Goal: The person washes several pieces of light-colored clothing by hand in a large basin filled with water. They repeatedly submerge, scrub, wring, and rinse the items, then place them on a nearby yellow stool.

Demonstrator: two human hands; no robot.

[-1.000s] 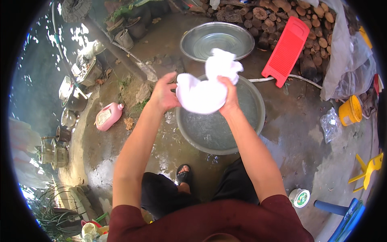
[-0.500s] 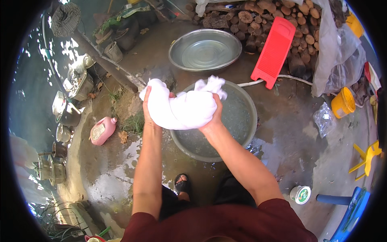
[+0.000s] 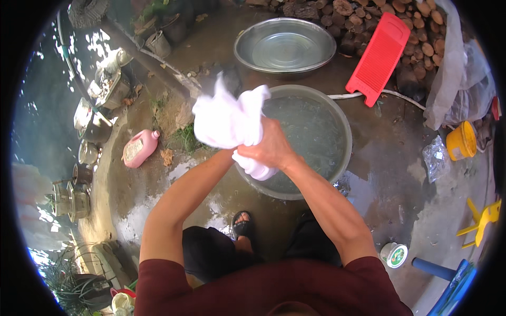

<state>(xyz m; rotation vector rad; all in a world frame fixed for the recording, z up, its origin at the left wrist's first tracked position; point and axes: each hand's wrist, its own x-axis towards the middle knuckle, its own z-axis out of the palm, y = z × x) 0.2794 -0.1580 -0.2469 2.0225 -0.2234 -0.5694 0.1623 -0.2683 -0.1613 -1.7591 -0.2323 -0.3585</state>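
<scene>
A bunched, twisted white cloth (image 3: pixel 226 118) is held up in front of me, over the left side of a round grey tub (image 3: pixel 345 152) of cloudy water. My right hand (image 3: pixel 273 143) is closed around the narrow, gathered part of the cloth. Above that grip the cloth fans out in loose folds; a smaller bulge hangs beneath it. My left forearm (image 3: pixel 195 181) reaches up to the cloth from the lower left. Cloth and my right hand hide the left hand's fingers.
Beyond the tub sits an oval metal basin (image 3: pixel 284 66) with water. A red washboard (image 3: pixel 379 58) leans on stacked logs (image 3: pixel 421 47). A pink jug (image 3: pixel 141 149) stands left; a yellow bucket (image 3: pixel 461 141), white tub (image 3: pixel 394 255) and blue stool (image 3: pixel 458 287) are right. The ground is wet.
The cloth has turned from lying sideways between both hands to a more upright twist, slightly nearer me. My right hand has moved round its middle; the left hand has gone out of sight.
</scene>
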